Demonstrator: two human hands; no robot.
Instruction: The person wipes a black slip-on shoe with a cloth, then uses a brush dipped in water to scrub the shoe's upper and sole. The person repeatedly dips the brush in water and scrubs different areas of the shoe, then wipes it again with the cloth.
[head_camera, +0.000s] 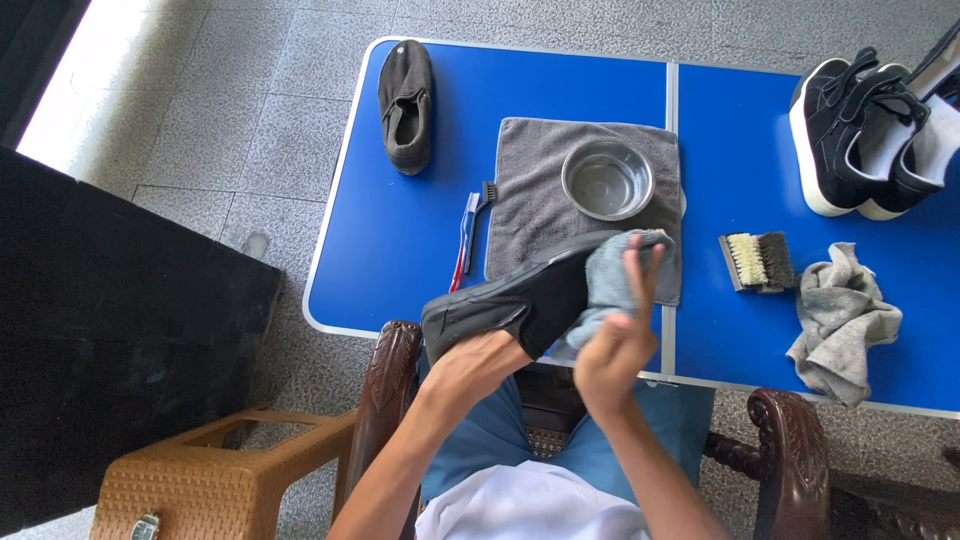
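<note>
Head view looks down on the left hand (478, 362), which is closed under and around the heel end of a black slip-on shoe (520, 297), holding it just above the near edge of the blue folding table (400, 250); the shoe runs up and to the right from that hand, its toe reaching toward the right hand. The right hand (618, 345) is curled around a light grey-blue cloth (610, 285), fingers (640, 265) pressing it against the shoe's upper. Just beyond both hands lies a grey towel (530, 210) bearing a steel bowl (607, 179). Left of the towel is a toothbrush (468, 235), farther off a second black shoe (406, 105). To the right of the right hand sit a scrubbing brush (758, 262), a crumpled grey rag (840, 320) and black-and-white sneakers (860, 135).
</note>
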